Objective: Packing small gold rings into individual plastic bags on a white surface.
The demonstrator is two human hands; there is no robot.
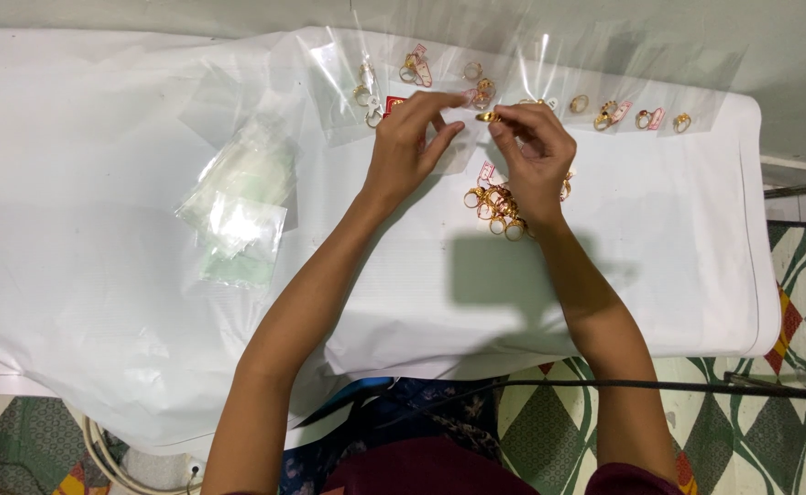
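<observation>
Pinching one gold ring (488,116) between left hand (409,137) and right hand (536,147), bagged rings (604,112) beyond.

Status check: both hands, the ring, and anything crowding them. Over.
Left hand and right hand pinch one gold ring between fingertips. Loose ring pile under right wrist. Clear bagged rings close behind; bag stack clear left.

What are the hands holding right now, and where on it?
A gold ring, pinched by its band between right hand and left hand fingertips.
</observation>
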